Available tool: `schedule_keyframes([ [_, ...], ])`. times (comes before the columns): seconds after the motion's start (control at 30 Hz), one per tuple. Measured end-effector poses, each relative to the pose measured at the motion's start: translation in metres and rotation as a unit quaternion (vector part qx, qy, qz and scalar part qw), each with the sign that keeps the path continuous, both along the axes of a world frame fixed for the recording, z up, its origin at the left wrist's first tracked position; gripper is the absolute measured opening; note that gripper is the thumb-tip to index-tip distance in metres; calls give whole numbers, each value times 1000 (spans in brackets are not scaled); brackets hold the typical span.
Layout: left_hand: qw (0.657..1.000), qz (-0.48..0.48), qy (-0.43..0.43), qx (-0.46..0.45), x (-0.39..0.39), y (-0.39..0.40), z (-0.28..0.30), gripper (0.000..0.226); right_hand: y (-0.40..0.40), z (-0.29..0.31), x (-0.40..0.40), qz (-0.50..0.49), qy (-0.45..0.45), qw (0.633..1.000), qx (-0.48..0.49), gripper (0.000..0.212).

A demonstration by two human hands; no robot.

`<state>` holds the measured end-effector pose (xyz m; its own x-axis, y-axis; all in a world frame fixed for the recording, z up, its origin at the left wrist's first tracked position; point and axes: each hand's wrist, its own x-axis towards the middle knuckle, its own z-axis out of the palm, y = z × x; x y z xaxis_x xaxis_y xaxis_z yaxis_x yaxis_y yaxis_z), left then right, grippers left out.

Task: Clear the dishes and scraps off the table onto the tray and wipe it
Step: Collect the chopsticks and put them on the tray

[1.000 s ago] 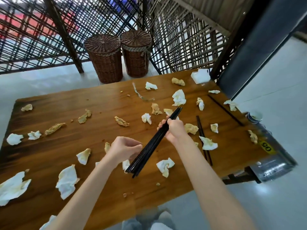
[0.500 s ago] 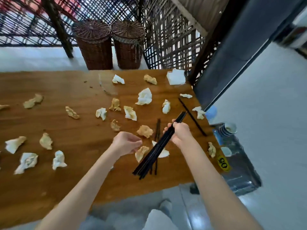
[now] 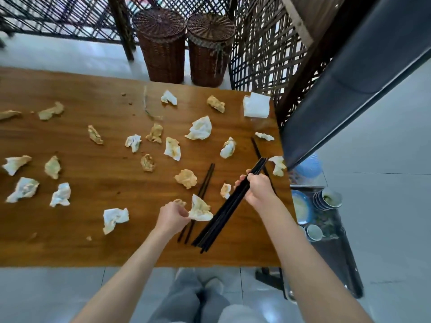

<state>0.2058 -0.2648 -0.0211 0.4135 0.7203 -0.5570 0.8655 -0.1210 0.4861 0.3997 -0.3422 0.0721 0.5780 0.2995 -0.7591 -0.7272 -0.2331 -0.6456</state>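
My right hand (image 3: 257,190) grips a bundle of black chopsticks (image 3: 224,214), slanted over the right part of the wooden table (image 3: 98,229). My left hand (image 3: 171,217) pinches a crumpled, stained napkin (image 3: 200,209) just left of the bundle. A loose pair of chopsticks (image 3: 205,185) lies on the table between my hands, partly under the napkin. One more black chopstick (image 3: 256,149) lies near the right edge. Several crumpled napkins and scraps are scattered over the table, such as a white wad (image 3: 115,217) and a brownish one (image 3: 186,178).
A metal cart (image 3: 326,231) with stacked bowls (image 3: 327,198) and a blue plate (image 3: 300,207) stands beside the table's right end. Two wicker baskets (image 3: 161,47) stand behind the table by a lattice screen. A folded white cloth (image 3: 256,104) lies at the far right corner.
My view has swung right and down, showing the cart. My left hand, which held nothing before, has taken hold of a crumpled napkin. My right hand keeps the chopstick bundle.
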Motion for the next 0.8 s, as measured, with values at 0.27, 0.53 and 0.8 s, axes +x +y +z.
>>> schedule_keyframes([
  [0.27, 993, 18, 92, 71, 4, -29, 2, 31, -8, -11, 16, 3, 29, 1000, 11, 18],
  [0.53, 983, 83, 134, 90, 14, -51, -9, 29, -10, -24, 36, 63, 38, 997, -19, 19],
  [0.8, 984, 118, 102, 80, 14, -47, -11, 12, -8, -31, 44, 71, 37, 996, -37, 18],
])
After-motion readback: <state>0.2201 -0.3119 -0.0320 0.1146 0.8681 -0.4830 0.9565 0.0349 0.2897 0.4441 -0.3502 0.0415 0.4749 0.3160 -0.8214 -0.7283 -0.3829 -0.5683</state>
